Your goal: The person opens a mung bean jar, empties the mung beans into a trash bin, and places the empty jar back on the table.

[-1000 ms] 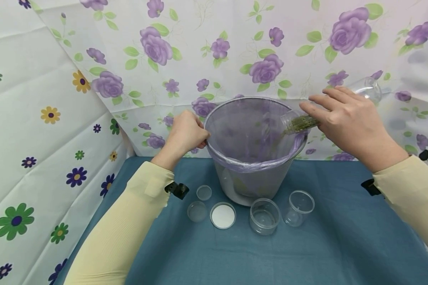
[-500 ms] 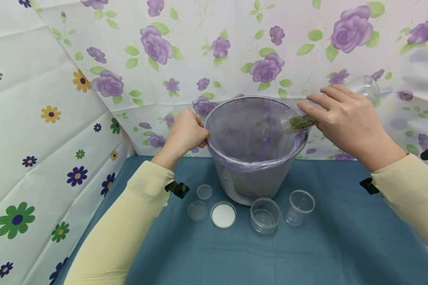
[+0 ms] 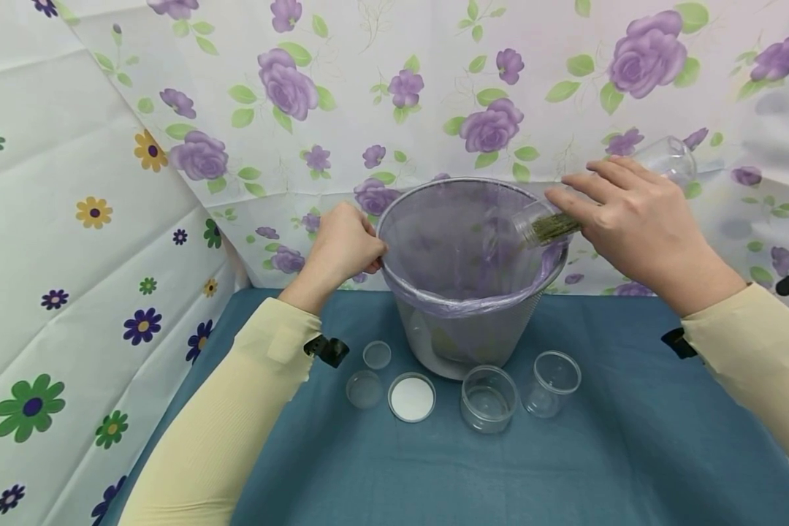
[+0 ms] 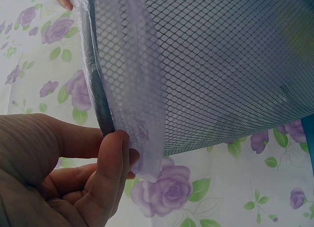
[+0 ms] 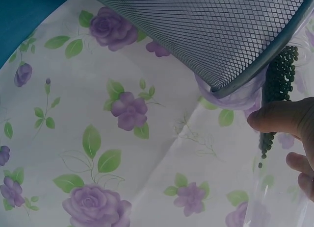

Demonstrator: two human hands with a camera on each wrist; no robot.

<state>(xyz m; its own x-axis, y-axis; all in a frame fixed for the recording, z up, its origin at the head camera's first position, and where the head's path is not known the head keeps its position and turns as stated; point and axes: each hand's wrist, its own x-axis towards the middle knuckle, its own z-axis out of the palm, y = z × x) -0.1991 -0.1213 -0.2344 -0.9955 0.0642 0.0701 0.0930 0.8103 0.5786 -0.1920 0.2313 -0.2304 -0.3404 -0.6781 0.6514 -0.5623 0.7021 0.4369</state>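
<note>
Head view: right hand [image 3: 638, 219] wraps a clear plastic bottle [image 3: 546, 223] of small green beads [image 5: 278, 80], tipped mouth-down over the lined mesh wastebasket [image 3: 467, 292] — light, smooth, likely slippery, best gripped mid-body. Left hand [image 3: 345, 245] pinches the basket rim [image 4: 98, 99] — thumb pressed on it.

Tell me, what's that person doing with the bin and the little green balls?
The right hand tips a clear jar of small green beads over the mesh bin, lined with a purple bag. The left hand pinches the bin's rim. Empty clear jars and lids sit on the blue cloth in front.
</note>
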